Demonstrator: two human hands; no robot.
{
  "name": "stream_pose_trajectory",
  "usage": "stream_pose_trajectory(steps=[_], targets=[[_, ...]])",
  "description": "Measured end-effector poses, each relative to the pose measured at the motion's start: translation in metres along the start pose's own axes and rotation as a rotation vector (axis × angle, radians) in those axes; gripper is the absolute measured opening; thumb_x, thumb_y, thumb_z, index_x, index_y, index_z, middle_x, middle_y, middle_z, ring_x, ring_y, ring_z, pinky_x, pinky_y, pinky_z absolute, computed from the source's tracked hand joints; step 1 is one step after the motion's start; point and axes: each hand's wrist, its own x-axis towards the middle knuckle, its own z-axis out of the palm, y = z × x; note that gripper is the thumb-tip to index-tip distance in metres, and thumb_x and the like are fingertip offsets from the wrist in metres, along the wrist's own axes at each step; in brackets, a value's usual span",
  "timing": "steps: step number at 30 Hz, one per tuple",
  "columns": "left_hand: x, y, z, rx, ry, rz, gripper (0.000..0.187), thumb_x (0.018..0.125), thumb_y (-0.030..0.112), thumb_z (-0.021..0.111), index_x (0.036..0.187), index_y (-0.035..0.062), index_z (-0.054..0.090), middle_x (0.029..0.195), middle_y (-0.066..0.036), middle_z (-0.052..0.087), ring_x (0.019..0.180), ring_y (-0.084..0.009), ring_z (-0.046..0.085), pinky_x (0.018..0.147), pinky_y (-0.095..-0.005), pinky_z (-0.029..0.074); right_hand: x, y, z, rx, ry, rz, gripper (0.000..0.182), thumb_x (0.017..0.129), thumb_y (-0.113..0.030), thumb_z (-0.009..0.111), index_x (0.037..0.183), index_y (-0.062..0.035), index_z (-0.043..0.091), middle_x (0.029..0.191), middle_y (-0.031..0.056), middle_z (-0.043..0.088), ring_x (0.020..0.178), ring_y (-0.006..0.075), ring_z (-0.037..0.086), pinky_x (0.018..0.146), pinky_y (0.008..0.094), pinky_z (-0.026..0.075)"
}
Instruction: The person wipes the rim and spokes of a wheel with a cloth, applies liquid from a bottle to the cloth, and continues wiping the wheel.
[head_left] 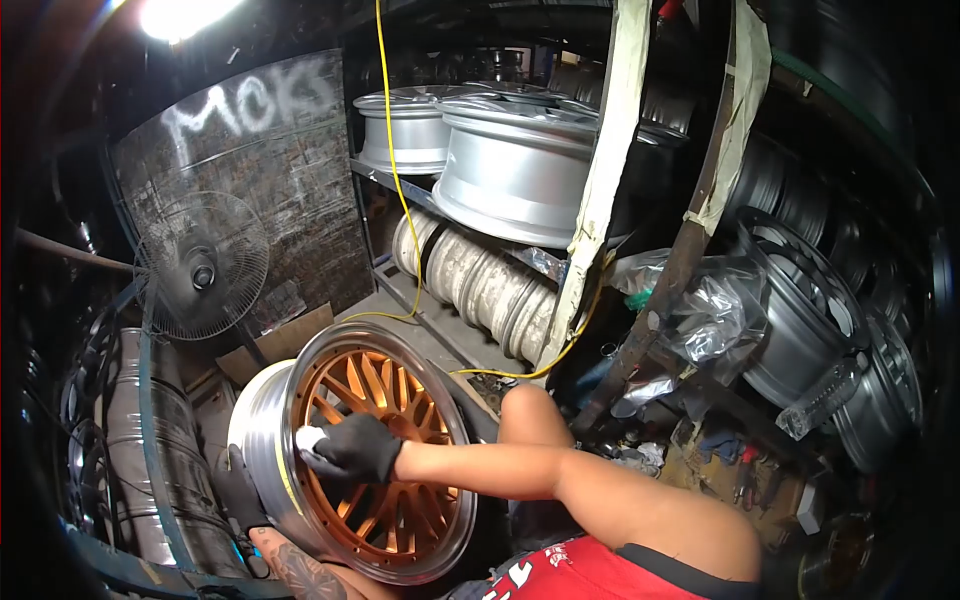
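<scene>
A wheel rim (pixel 455 390) with copper-coloured mesh spokes and a polished silver lip stands tilted in front of me. My right hand (pixel 355 450), in a black glove, is closed around a white cloth (pixel 311 440) and presses it against the spokes near the inner edge of the lip. On the left, my left hand (pixel 238 492), also gloved in black, grips the silver barrel of the same rim from its outer side. Part of that hand's fingers is hard to see against the dark background.
A wire fan (pixel 203 272) stands beyond the rim on the left. Silver wheel rims (pixel 520 170) lie on a rack ahead, behind a yellow cable (pixel 392 160). Taped posts (pixel 610 150), clear plastic bags (pixel 712 310) and more rims (pixel 800 330) stand to the right.
</scene>
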Motion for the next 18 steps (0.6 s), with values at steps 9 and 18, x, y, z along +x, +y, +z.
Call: stream_pose_trajectory(steps=[9, 18], targets=[[-0.004, 0.01, 0.002, -0.044, 0.062, -0.012, 0.046, 0.102, 0.037, 0.055, 0.099, -0.0075, 0.067, 0.083, -0.008, 0.066, 0.074, -0.0168, 0.057, 0.072, -0.033, 0.047, -0.001, 0.0, -0.008, 0.106, -0.054, -0.007, 0.036, 0.093, -0.034, 0.063, 0.067, -0.0089, 0.063, 0.064, 0.0134, 0.059, 0.055, 0.0347, 0.06, 0.052, 0.0447, 0.045], [-0.015, 0.028, 0.002, -0.078, 0.068, -0.135, 0.05, 0.102, 0.04, 0.055, 0.088, -0.007, 0.065, 0.073, -0.011, 0.064, 0.065, -0.0184, 0.053, 0.065, -0.0359, 0.045, 0.0, 0.014, -0.001, 0.175, -0.072, 0.024, 0.033, 0.095, -0.031, 0.063, 0.071, -0.007, 0.063, 0.065, 0.0147, 0.06, 0.056, 0.0344, 0.06, 0.052, 0.044, 0.044]])
